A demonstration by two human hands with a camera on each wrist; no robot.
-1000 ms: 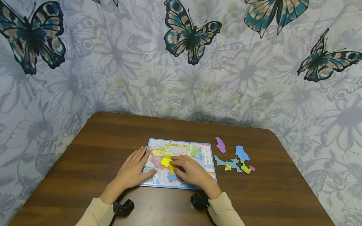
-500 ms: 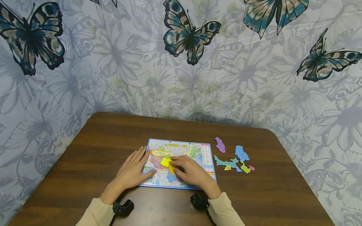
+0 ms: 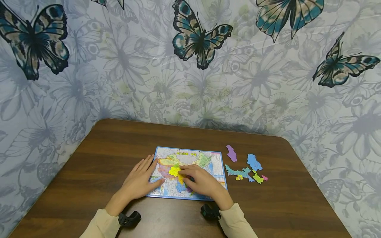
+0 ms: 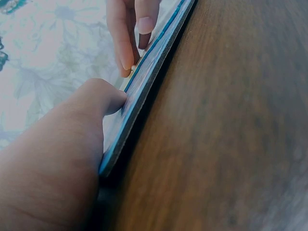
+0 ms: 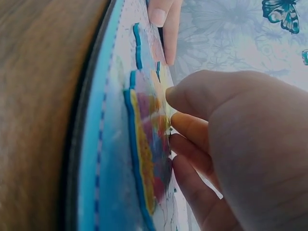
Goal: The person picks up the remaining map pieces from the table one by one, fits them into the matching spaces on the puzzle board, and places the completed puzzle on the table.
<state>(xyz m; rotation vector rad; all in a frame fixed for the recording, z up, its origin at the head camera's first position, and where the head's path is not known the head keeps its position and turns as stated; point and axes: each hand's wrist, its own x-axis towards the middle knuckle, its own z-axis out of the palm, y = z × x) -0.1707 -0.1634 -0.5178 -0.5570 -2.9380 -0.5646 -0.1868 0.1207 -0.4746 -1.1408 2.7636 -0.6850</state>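
Observation:
A blue-edged map puzzle board [image 3: 218, 162] lies on the table, with coloured pieces set on it. My left hand [image 3: 140, 177] rests over its left edge, fingers spread, the thumb [image 4: 113, 98] touching the surface near the front edge. My right hand [image 3: 202, 180] is over the middle of the board. Its thumb and fingertips touch the surface beside a bright yellow puzzle piece [image 3: 174, 170]; no lifted piece shows between them. In the right wrist view, raised pieces [image 5: 144, 149] with blue sides stand near these fingertips. The right hand hides part of the map.
Loose pieces lie right of the board: a purple one [image 3: 231, 153], a blue one [image 3: 254, 162], a long teal one [image 3: 238, 171], a green one [image 3: 257, 177], a small pink one [image 3: 265, 178] and a small yellow one [image 3: 239, 177]. A butterfly-patterned cloth [image 3: 134, 82] hangs behind the table [image 3: 125, 138].
Both hands, the board and the loose pieces keep their places. Only the head view has shifted very slightly.

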